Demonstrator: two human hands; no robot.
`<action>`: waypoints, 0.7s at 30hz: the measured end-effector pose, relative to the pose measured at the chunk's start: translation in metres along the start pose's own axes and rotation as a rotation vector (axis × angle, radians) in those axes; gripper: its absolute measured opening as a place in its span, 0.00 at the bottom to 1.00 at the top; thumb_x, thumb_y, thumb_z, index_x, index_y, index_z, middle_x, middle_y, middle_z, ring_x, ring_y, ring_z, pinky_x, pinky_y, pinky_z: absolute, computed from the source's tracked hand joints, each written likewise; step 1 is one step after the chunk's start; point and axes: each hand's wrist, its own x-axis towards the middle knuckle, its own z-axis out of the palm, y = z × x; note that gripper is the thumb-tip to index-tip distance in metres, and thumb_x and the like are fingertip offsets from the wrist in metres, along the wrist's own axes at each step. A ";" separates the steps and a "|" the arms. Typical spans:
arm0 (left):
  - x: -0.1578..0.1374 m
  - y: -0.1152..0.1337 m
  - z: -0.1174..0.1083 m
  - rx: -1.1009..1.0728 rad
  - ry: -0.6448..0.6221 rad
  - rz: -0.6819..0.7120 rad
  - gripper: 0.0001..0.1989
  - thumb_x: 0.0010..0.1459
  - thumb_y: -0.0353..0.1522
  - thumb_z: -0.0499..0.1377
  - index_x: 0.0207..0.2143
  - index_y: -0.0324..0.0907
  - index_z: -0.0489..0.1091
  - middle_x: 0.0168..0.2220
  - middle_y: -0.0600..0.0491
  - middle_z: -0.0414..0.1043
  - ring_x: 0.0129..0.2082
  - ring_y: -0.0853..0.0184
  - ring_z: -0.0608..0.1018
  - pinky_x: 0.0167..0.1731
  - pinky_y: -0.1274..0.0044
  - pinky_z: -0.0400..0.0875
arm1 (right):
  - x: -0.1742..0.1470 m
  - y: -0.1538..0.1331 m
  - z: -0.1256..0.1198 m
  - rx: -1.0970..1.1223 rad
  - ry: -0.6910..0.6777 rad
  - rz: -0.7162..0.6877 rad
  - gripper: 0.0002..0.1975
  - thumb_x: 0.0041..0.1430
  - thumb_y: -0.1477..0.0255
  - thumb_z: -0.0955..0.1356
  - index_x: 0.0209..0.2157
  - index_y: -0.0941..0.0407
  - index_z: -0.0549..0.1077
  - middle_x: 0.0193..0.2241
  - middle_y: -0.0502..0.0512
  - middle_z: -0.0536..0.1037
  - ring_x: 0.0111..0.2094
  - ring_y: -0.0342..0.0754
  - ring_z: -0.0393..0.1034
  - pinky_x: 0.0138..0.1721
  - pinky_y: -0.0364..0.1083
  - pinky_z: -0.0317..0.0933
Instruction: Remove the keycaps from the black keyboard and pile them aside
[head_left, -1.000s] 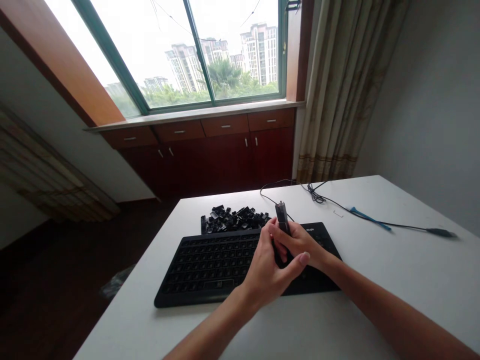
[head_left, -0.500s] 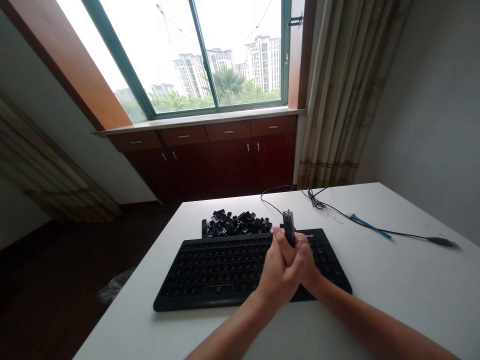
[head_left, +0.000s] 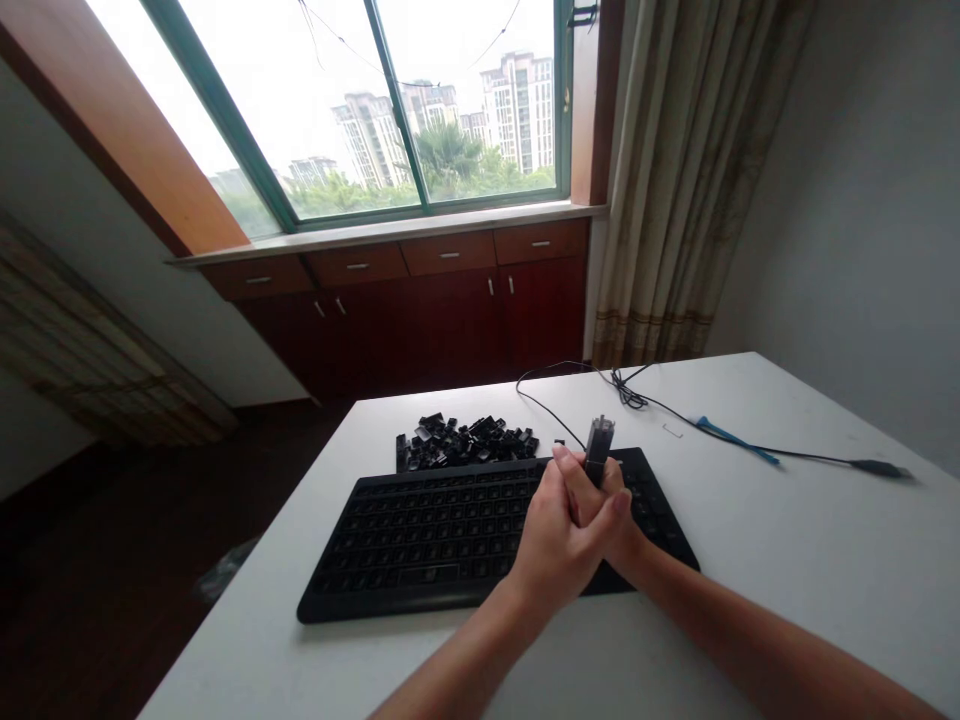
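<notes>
My left hand [head_left: 553, 540] is closed and wrapped over my right hand [head_left: 621, 535], the two clasped together above the right part of a black keyboard [head_left: 420, 535]. Out of the top of the clasp sticks a narrow black bar-shaped piece with a grey, pronged end [head_left: 599, 440]; its lower part is hidden by my fingers. The right hand's fingers are mostly covered by the left. The keyboard lies flat, its keycaps off over most of the visible area. Just behind it is a heap of loose black keycaps [head_left: 472, 443].
A thin black cable [head_left: 634, 392] runs across the white table [head_left: 810, 560] to a dark plug [head_left: 879, 468] at the right. A blue strip-like tool [head_left: 739, 443] and a small bent wire [head_left: 672, 431] lie near it. Beyond stand red cabinets [head_left: 420, 320] under a window.
The upper end of the black piece has tilted to the right in my clasped hands, and its pronged end shows more clearly. The view has shifted slightly; the keyboard and keycap heap stay put.
</notes>
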 end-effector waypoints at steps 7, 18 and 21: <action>-0.001 0.000 0.000 0.057 -0.001 -0.019 0.24 0.63 0.45 0.63 0.55 0.41 0.68 0.46 0.46 0.74 0.45 0.59 0.77 0.48 0.67 0.73 | -0.003 0.006 0.000 0.058 0.046 0.053 0.26 0.61 0.55 0.70 0.17 0.53 0.58 0.14 0.45 0.55 0.16 0.42 0.49 0.16 0.44 0.45; -0.004 -0.007 -0.015 0.025 -0.063 -0.035 0.39 0.55 0.46 0.70 0.62 0.39 0.60 0.49 0.45 0.72 0.44 0.59 0.76 0.45 0.69 0.75 | 0.007 0.003 0.007 0.370 -0.011 0.191 0.31 0.59 0.54 0.71 0.12 0.52 0.56 0.07 0.43 0.55 0.09 0.39 0.49 0.12 0.42 0.43; -0.005 -0.009 -0.027 0.135 -0.121 -0.003 0.43 0.48 0.42 0.74 0.62 0.41 0.61 0.51 0.44 0.73 0.47 0.57 0.77 0.51 0.65 0.74 | 0.013 -0.001 0.004 0.544 0.016 0.224 0.31 0.58 0.58 0.71 0.10 0.51 0.53 0.05 0.42 0.54 0.07 0.39 0.48 0.12 0.42 0.47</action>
